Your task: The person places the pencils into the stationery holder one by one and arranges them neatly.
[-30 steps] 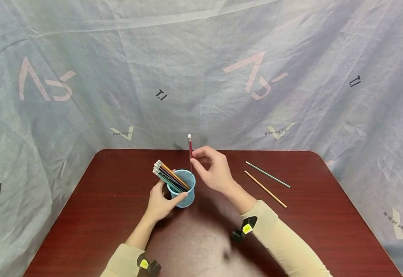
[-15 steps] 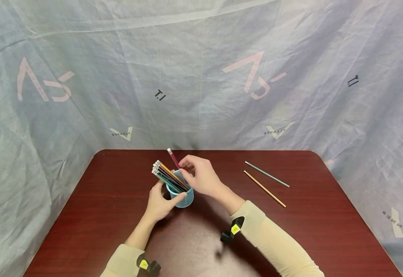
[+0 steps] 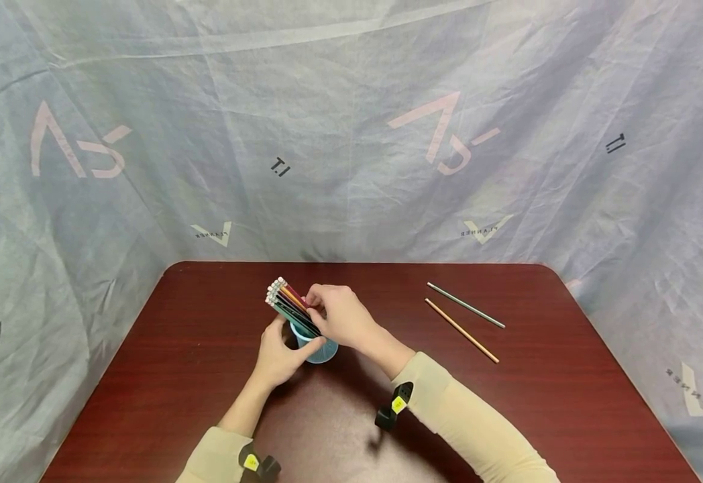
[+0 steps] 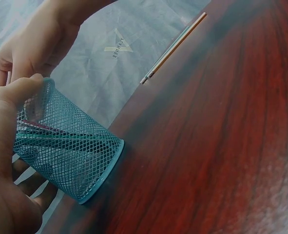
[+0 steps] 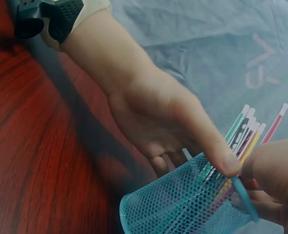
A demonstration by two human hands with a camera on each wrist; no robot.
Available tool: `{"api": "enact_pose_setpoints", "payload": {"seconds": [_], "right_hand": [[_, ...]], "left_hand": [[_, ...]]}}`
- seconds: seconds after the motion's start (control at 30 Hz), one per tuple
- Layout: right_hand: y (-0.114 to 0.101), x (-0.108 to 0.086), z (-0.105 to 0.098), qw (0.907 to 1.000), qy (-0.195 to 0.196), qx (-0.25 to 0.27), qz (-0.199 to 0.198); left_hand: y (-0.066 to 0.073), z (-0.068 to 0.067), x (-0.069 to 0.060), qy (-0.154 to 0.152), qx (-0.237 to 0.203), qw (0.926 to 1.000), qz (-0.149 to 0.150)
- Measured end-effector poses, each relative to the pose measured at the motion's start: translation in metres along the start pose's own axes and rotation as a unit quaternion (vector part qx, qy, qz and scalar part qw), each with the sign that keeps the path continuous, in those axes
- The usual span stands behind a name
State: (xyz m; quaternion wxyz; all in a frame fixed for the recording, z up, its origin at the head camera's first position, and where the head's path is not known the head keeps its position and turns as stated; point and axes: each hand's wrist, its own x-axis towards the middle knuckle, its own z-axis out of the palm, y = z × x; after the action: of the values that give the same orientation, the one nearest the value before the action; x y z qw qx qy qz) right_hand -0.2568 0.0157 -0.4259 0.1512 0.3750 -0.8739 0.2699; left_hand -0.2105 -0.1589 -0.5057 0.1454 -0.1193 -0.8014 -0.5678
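My left hand [image 3: 280, 355] grips a light blue mesh pencil cup [image 3: 322, 353], its thumb over the near side of the rim. The cup stands upright on the table. Several pencils [image 3: 287, 310] lean left inside it, white eraser ends up. At the rim, my right hand [image 3: 345, 316] pinches a dark red pencil [image 5: 274, 126], which slants the same way as the bunch. Its lower part shows faintly through the mesh wall [image 4: 70, 146] in the left wrist view. The right fingertips partly hide the cup's opening.
On the right of the dark red wooden table [image 3: 545, 402] lie a green pencil [image 3: 466, 305] and a yellow pencil [image 3: 462, 331], apart from each other. A grey printed cloth [image 3: 351, 134] hangs behind and around the table.
My right hand has moved left and down, lowering the dark red pencil into the cup. That pencil went from upright to leaning left beside the others. The left hand stays on the cup.
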Motion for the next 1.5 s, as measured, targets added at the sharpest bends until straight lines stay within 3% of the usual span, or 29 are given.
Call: {"api": "enact_pose_setpoints", "payload": {"seconds": [0.2, 0.63, 1.0, 1.5], "right_hand": [[-0.002, -0.002, 0.002, 0.9998, 0.0, -0.018, -0.003], [-0.003, 0.003, 0.003, 0.9949, -0.073, -0.068, 0.011], [-0.009, 0.006, 0.001, 0.9969, -0.074, -0.022, 0.018], [-0.008, 0.008, 0.005, 0.9981, -0.058, -0.017, 0.009]], "left_hand": [[-0.001, 0.0, 0.0, -0.001, -0.005, 1.0, 0.0], [-0.001, 0.001, -0.003, 0.0, 0.005, 1.0, 0.0], [-0.001, -0.002, -0.002, -0.009, 0.013, 0.9998, -0.01], [0.003, -0.004, -0.002, -0.008, 0.021, 0.9997, -0.004]]}}
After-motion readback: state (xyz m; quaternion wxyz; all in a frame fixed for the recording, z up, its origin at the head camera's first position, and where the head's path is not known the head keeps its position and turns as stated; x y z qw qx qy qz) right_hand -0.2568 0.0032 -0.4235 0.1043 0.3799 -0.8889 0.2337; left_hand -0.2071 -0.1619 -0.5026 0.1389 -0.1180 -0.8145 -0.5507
